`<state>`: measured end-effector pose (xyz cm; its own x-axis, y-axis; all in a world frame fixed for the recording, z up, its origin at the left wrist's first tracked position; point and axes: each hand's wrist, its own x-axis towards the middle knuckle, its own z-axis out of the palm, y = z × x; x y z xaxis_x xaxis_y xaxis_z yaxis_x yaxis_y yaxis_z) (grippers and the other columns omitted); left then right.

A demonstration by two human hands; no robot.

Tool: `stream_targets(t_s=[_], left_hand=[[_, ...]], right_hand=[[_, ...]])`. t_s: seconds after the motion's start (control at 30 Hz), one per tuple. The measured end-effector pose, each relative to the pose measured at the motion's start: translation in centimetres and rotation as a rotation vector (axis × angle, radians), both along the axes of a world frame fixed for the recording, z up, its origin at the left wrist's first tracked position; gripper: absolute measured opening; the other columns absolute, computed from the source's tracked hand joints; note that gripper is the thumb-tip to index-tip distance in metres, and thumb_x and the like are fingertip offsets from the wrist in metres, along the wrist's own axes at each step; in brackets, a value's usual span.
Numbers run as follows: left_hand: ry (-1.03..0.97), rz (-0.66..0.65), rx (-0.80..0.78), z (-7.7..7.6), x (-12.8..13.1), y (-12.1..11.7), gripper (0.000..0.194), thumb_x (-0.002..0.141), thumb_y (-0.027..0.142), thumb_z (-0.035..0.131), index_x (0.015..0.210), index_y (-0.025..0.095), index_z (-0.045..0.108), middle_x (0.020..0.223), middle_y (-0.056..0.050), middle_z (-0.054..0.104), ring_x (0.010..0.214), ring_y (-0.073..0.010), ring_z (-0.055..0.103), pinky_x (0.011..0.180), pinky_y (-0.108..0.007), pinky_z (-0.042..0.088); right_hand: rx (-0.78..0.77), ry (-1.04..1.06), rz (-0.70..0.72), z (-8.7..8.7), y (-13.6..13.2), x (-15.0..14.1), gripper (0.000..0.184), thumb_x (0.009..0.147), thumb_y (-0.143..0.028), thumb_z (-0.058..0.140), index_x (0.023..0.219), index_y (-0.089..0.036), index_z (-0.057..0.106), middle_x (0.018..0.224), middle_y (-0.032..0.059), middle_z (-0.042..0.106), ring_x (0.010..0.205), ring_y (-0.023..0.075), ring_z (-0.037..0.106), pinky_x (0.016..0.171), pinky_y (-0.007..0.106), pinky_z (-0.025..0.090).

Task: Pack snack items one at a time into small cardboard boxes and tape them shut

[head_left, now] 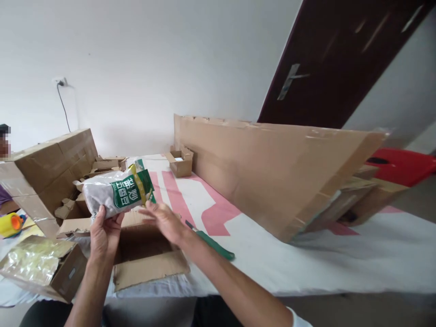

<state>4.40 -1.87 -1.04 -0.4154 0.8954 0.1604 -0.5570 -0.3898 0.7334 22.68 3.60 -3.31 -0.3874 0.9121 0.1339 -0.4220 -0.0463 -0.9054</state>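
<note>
In the head view, the left hand held a plump plastic bag above an open cardboard box, its thumb on the front and its other fingers curled beneath. The bag looked shiny and creased, its pale grey body carrying a green panel with white characters, then a yellow band and a dark green end pointing right. By that end was the right hand, its fingers loosely stretched and blurred; whether they touched or gripped the bag could not be told. A green-handled tool lay on the cloth-covered table.
</note>
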Motion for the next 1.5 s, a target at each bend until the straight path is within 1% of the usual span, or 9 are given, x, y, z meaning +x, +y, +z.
stream_targets(t_s=[0.1, 0.2, 0.4, 0.5, 0.8, 0.93, 1.1, 1.37, 1.5], left_hand=[[0.070, -0.107, -0.010, 0.3, 0.8, -0.4, 0.037, 0.075, 0.042, 0.100, 0.103, 0.025, 0.083, 0.108, -0.003, 0.088, 0.108, -0.0267, 0.082, 0.098, -0.038, 0.070], [0.170, -0.167, -0.013, 0.7, -0.5, -1.1, 0.043, 0.068, 0.041, 0.103, 0.100, 0.020, 0.084, 0.106, -0.007, 0.087, 0.100, -0.0269, 0.081, 0.089, -0.037, 0.070], [0.456, -0.279, -0.182, 3.0, -4.4, -0.7, 0.068, 0.059, 0.043, 0.107, 0.117, 0.016, 0.083, 0.097, -0.008, 0.082, 0.074, -0.0207, 0.074, 0.061, -0.032, 0.068], [0.574, -0.352, -0.275, 3.3, -4.2, 0.1, 0.064, 0.053, 0.043, 0.108, 0.104, 0.013, 0.084, 0.092, -0.009, 0.081, 0.073, -0.0225, 0.075, 0.051, -0.027, 0.063], [0.412, -0.199, -0.163, 1.0, -3.2, 1.5, 0.060, 0.055, 0.036, 0.108, 0.104, 0.016, 0.080, 0.098, -0.005, 0.081, 0.077, -0.0195, 0.074, 0.062, -0.027, 0.064], [0.448, -0.167, -0.185, 1.8, -4.0, 2.1, 0.063, 0.053, 0.034, 0.108, 0.105, 0.017, 0.076, 0.096, -0.005, 0.081, 0.076, -0.0207, 0.076, 0.066, -0.030, 0.064], [0.566, -0.286, -0.270, 2.5, -5.4, 3.3, 0.063, 0.049, 0.031, 0.107, 0.101, 0.016, 0.074, 0.087, -0.005, 0.080, 0.072, -0.0228, 0.076, 0.065, -0.032, 0.063], [0.540, -0.338, -0.308, -1.4, -5.3, 3.8, 0.070, 0.053, 0.030, 0.104, 0.115, 0.017, 0.076, 0.105, -0.011, 0.084, 0.087, -0.0290, 0.080, 0.069, -0.035, 0.064], [0.505, -0.329, -0.301, -2.3, -5.4, 3.6, 0.069, 0.053, 0.028, 0.105, 0.116, 0.017, 0.076, 0.109, -0.012, 0.084, 0.091, -0.0288, 0.080, 0.070, -0.032, 0.063]], right_hand=[[-0.043, 0.215, 0.092, -0.8, -1.4, -3.4, 0.067, 0.071, -0.070, 0.095, 0.116, -0.026, 0.073, 0.129, 0.0096, 0.078, 0.119, 0.0310, 0.072, 0.089, 0.040, 0.062], [-0.039, 0.325, 0.057, 0.7, -0.2, -3.6, 0.065, 0.067, -0.064, 0.098, 0.115, -0.027, 0.072, 0.123, 0.0073, 0.081, 0.108, 0.0296, 0.074, 0.085, 0.041, 0.062], [0.036, 0.071, 0.094, 3.2, 3.6, -0.1, 0.061, 0.066, -0.056, 0.101, 0.108, -0.021, 0.075, 0.106, 0.0063, 0.083, 0.089, 0.0228, 0.073, 0.076, 0.035, 0.058], [0.144, 0.033, 0.105, 3.3, 4.3, -0.4, 0.057, 0.067, -0.055, 0.101, 0.104, -0.019, 0.077, 0.106, 0.0065, 0.084, 0.092, 0.0237, 0.074, 0.085, 0.037, 0.059], [0.119, 0.131, 0.075, 0.6, 5.0, -3.3, 0.065, 0.069, -0.069, 0.097, 0.108, -0.023, 0.073, 0.109, 0.0048, 0.083, 0.107, 0.0277, 0.076, 0.100, 0.042, 0.059], [0.171, 0.149, 0.117, 0.8, 5.1, -3.9, 0.064, 0.073, -0.066, 0.096, 0.114, -0.024, 0.073, 0.117, 0.0038, 0.083, 0.114, 0.0277, 0.075, 0.106, 0.043, 0.058], [0.163, 0.124, 0.110, -0.1, 6.2, -4.3, 0.066, 0.070, -0.066, 0.097, 0.115, -0.024, 0.073, 0.115, 0.0031, 0.082, 0.107, 0.0247, 0.075, 0.102, 0.039, 0.057], [0.108, 0.072, 0.053, -3.8, 6.6, -4.2, 0.072, 0.067, -0.073, 0.096, 0.111, -0.021, 0.071, 0.105, 0.0040, 0.081, 0.103, 0.0252, 0.074, 0.097, 0.038, 0.057], [0.111, 0.046, 0.062, -4.6, 6.5, -4.0, 0.071, 0.070, -0.074, 0.093, 0.112, -0.021, 0.071, 0.107, 0.0041, 0.080, 0.105, 0.0255, 0.073, 0.097, 0.040, 0.058]])
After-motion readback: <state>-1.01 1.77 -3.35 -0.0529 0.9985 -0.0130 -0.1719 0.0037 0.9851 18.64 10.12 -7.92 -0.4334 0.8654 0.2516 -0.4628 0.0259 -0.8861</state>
